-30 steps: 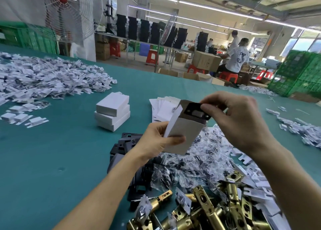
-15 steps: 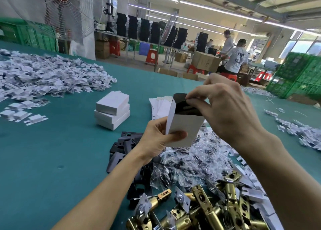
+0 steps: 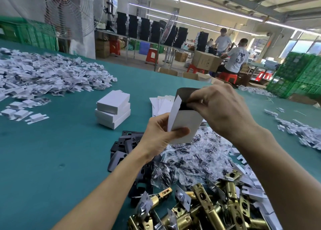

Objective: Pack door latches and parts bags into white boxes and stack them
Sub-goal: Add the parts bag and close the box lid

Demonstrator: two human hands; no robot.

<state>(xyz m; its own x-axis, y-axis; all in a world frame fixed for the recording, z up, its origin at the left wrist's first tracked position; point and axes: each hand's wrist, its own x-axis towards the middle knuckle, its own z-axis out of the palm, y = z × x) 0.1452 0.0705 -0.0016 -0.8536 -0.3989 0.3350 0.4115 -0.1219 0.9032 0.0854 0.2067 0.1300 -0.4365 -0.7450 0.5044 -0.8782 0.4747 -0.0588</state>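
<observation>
My left hand [image 3: 159, 136] grips the white box [image 3: 185, 123] low, my right hand [image 3: 222, 108] pinches its top flap [image 3: 184, 92]; writing on the far carton [image 3: 205, 62] is unreadable

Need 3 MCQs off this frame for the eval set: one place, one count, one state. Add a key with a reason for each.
1. Where is the stack of closed white cardboard boxes?
A. on the teal table, left of the left hand
B. on the floor
C. on a shelf at the back

2. How many boxes are in that stack?
A. two
B. three
C. five

3. What state is the upright white cardboard box gripped by the left hand in?
A. flattened
B. closed, flaps tucked
C. open at the top

Key:
1 A, the stack stands on the table cloth, left of both hands.
2 B, three boxes lie one on another.
3 C, a flap stands up and the right hand has its fingers at the dark mouth.
</observation>
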